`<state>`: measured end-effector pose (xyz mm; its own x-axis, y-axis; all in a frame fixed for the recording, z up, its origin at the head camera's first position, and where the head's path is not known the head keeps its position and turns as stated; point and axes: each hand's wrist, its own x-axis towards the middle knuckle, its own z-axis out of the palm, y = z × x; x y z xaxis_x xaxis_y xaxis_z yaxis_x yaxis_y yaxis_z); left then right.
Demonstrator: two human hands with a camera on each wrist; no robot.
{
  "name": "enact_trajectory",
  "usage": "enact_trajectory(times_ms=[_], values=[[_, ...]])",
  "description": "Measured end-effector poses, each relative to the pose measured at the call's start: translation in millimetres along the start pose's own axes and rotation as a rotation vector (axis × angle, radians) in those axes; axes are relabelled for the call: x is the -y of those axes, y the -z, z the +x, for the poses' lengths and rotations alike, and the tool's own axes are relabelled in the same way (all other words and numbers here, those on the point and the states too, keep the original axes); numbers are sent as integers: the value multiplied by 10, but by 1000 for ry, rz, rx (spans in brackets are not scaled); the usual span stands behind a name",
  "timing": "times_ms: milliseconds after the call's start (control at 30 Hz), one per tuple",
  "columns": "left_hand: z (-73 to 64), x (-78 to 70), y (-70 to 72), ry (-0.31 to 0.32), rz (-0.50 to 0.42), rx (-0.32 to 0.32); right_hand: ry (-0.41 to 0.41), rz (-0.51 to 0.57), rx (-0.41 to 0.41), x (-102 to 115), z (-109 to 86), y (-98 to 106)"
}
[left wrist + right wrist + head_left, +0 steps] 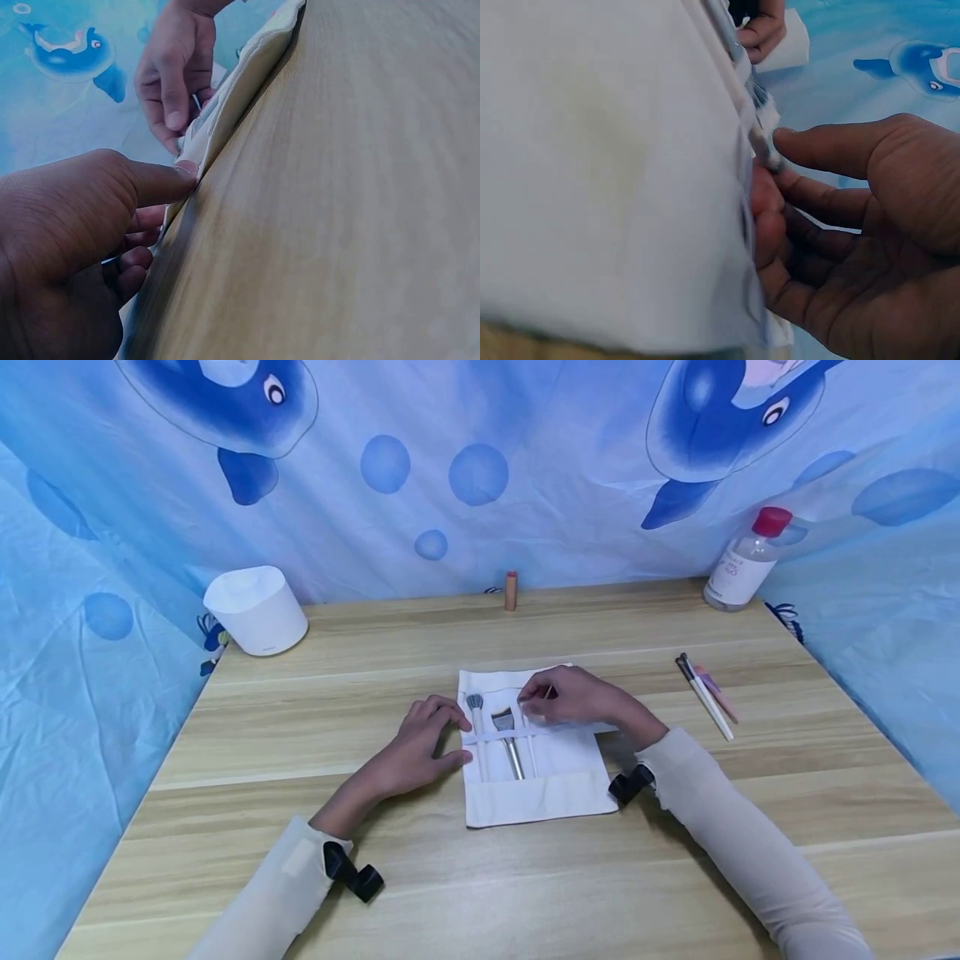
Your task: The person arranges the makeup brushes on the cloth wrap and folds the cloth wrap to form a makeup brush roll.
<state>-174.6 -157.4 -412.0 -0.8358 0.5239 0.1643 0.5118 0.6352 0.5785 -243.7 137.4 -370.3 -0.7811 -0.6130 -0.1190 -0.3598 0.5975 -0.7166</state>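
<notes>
Head view: nearest, a white fabric brush roll (540,800) lies spread on the wooden table (435,885), its left side touched by the loosely opened left hand (427,739). On it are a fluffy brush (482,760), a flat brush (513,753) and a slim brush (531,752), its top pinched by the right hand (573,695). Beyond: loose brushes (708,700), a white container (258,618), a brown lipstick tube (511,593), a red-capped bottle (742,568).

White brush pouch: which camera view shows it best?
The head view: the white brush pouch lies open there, three brushes showing. The left wrist view shows mainly its edge at the left hand; the right wrist view, a close, blurred stretch of white fabric.
</notes>
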Motion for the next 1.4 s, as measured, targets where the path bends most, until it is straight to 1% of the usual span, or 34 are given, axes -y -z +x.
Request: enact_trajectory(times_ms=[100,133,233,333,400,533,667,833,1000,1133,1267,1400], values=[[-2,10,0,-10,2,-2,11,-36,-47,-17,-49,107],[-2,12,0,-14,1,-2,9,-66,-74,-25,-69,150],[-2,17,5,-20,-1,-3,-34,-176,-150,-69,-134,296],[-3,19,6,-15,-3,1,-122,-300,-217,-134,-219,464],[-5,18,6,-12,-6,4,-193,-348,-249,-180,-293,584],[-3,9,17,-8,-9,5,-327,-394,-283,-247,-469,822],[-3,13,18,-5,-6,5,-417,-422,-311,-339,-643,1011],[-3,18,19,-4,-7,3,-481,-436,-294,-494,-823,1190],[-6,17,33,-8,-8,6,-543,-420,-254,-571,-923,1263],[-8,14,45,-6,-11,9,-586,-404,-207,-603,-948,1277],[-10,9,58,-1,-14,12,-600,-415,-153,-668,-935,1276],[-9,9,66,-5,-17,13,-606,-418,-132,-726,-907,1238]])
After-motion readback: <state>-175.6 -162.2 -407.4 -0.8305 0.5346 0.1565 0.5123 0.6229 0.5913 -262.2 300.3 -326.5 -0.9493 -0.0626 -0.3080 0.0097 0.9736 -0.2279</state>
